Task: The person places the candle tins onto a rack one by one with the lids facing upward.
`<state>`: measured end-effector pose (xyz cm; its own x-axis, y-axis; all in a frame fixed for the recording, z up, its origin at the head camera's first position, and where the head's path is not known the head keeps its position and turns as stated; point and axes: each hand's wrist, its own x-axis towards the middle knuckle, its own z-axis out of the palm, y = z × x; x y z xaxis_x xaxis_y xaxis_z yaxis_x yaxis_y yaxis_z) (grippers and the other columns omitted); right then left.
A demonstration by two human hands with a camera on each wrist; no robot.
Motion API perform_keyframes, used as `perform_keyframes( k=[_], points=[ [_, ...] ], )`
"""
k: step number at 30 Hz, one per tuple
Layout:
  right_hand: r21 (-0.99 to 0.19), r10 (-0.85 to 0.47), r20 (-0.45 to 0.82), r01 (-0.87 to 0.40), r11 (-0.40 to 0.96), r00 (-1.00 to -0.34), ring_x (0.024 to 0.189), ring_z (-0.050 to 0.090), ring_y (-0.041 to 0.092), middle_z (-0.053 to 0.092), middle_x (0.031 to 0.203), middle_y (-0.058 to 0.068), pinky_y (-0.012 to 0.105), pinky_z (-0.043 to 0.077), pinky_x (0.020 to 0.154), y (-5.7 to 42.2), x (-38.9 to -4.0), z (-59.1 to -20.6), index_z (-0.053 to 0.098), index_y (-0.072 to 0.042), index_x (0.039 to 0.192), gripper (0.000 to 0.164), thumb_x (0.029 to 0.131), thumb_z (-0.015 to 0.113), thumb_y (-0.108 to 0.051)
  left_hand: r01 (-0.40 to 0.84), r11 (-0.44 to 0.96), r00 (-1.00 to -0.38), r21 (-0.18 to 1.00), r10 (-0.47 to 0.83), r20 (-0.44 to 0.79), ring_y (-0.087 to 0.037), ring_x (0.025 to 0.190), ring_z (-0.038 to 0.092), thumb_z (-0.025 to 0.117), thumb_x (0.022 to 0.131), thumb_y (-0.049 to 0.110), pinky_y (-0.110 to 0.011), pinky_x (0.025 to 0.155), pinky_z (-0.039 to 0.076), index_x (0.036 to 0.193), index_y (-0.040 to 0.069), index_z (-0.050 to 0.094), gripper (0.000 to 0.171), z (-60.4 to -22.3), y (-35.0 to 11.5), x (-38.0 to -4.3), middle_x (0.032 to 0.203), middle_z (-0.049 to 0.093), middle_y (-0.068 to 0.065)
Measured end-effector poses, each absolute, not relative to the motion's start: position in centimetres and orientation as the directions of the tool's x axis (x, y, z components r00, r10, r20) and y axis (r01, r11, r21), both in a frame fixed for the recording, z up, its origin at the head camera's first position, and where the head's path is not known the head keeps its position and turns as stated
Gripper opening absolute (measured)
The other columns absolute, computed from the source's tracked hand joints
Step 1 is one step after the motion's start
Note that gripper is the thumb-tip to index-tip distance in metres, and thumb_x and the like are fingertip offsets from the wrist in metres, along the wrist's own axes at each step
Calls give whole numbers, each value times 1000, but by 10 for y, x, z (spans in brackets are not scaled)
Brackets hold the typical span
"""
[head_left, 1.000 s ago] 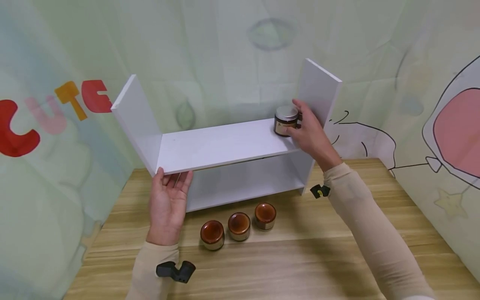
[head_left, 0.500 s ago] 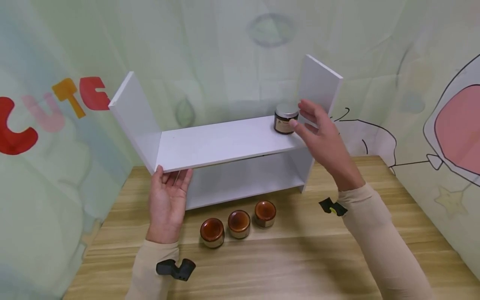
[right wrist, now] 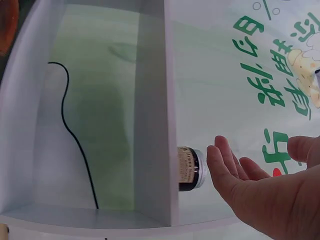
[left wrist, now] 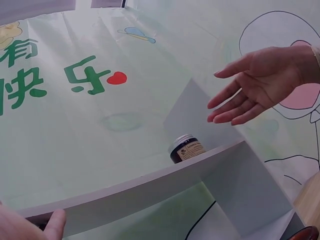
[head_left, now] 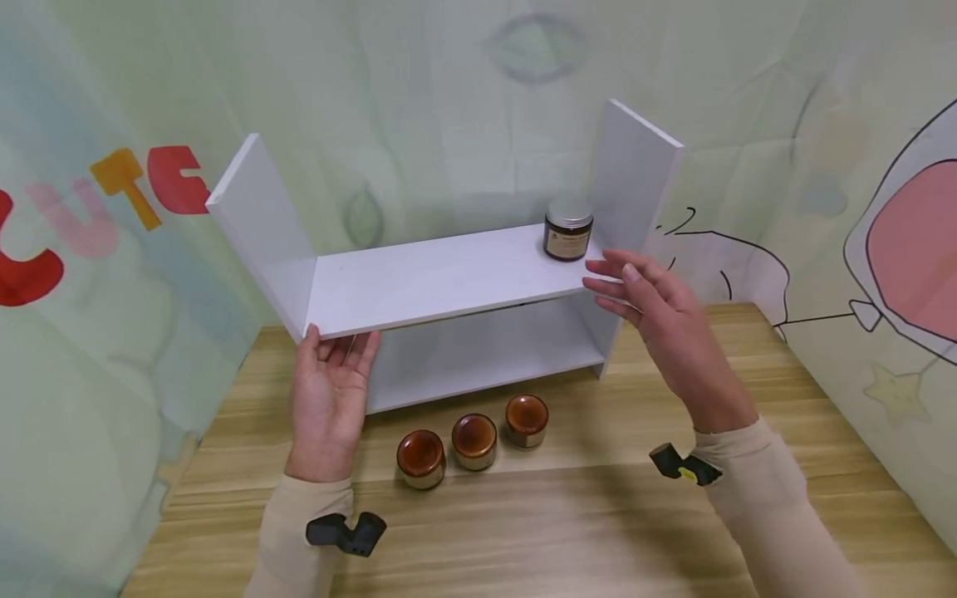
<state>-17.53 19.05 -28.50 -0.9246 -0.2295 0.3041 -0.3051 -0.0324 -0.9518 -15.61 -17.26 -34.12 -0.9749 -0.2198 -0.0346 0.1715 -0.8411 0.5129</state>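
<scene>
A dark glass jar [head_left: 567, 235] with a silver lid and a paper label stands upright on the upper board near the right end of the white shelf unit [head_left: 441, 278]. My right hand [head_left: 669, 332] is in front of the jar and below it, apart from it, with fingers spread and nothing held. With its thumb at the front and fingers beneath, my left hand [head_left: 329, 399] grips the front left edge of the upper board. Part of those fingers is hidden under the board. The right wrist view also shows the jar [right wrist: 187, 169] beside the hand's fingertips.
In front of the unit on the wooden table [head_left: 553, 531] is a slanted row of three amber jars: a left jar [head_left: 421, 458], a middle jar [head_left: 474, 441] and a right jar [head_left: 527, 420]. Upright side panels rise at both ends of the unit. Printed cloth hangs behind.
My right hand has let go of the jar, leaving it on the upper board, and has drawn back down and to the right. My left hand has stayed at the board's edge.
</scene>
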Motion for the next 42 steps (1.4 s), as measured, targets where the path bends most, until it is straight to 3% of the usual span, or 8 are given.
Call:
perform_keyframes(
  k=[7,15,20,24,29,36,39,42],
  points=[
    [-969,-231,245,-247,-21,-941,128,60,23,54,144,20,28,51,106,190,-165,-309,44,1,147,51,111,42,-35,158,-864,-978,478,-203,-44,-20,123,50,43,110,33,-32,106,52,143,7,39,42,-341,-175,-155,132,47,-9],
    [-967,-338,246,-204,-155,-908,125,62,24,61,139,18,32,52,107,193,-160,-333,45,3,146,50,112,37,-34,143,-889,-973,435,-206,-100,-21,117,53,49,108,35,-34,104,54,141,6,43,44,-338,-176,-156,128,50,-10],
    [-980,-374,193,-155,-129,-907,123,64,24,60,140,21,32,52,106,194,-161,-347,44,2,146,52,112,36,-36,140,-896,-972,421,-205,-114,-21,116,54,49,108,32,-34,103,55,141,8,43,42,-338,-176,-155,127,51,-10],
    [-991,-361,131,-122,-48,-923,125,62,28,57,141,24,30,51,106,193,-162,-360,47,1,144,50,111,42,-36,142,-897,-974,419,-203,-104,-21,117,54,51,108,29,-34,103,55,142,8,41,41,-339,-177,-156,128,50,-10],
    [-994,-337,58,-87,73,-940,126,61,27,59,141,19,28,51,106,190,-161,-379,51,-6,142,48,106,54,-37,149,-892,-975,426,-206,-89,-22,117,54,52,108,25,-35,102,55,141,7,40,40,-339,-177,-157,127,50,-11],
    [-995,-355,36,-68,76,-934,127,61,30,63,137,15,28,53,103,184,-164,-408,51,-1,143,52,100,67,-24,152,-875,-978,459,-200,-57,-21,121,50,50,108,26,-33,104,54,144,7,36,42,-340,-177,-157,130,47,-10],
    [-992,-390,28,-75,105,-920,132,56,33,60,141,14,24,52,102,181,-167,-418,51,-4,144,52,98,69,-21,152,-878,-979,454,-198,-56,-21,121,50,49,109,25,-33,104,54,143,7,36,42,-341,-177,-156,130,47,-10],
    [-987,-443,37,-101,123,-896,137,51,35,55,147,16,28,50,106,180,-171,-429,52,-8,144,51,97,70,-17,155,-877,-978,454,-200,-53,-21,119,51,49,108,25,-33,103,54,142,7,37,40,-341,-178,-156,128,48,-10]
  ],
)
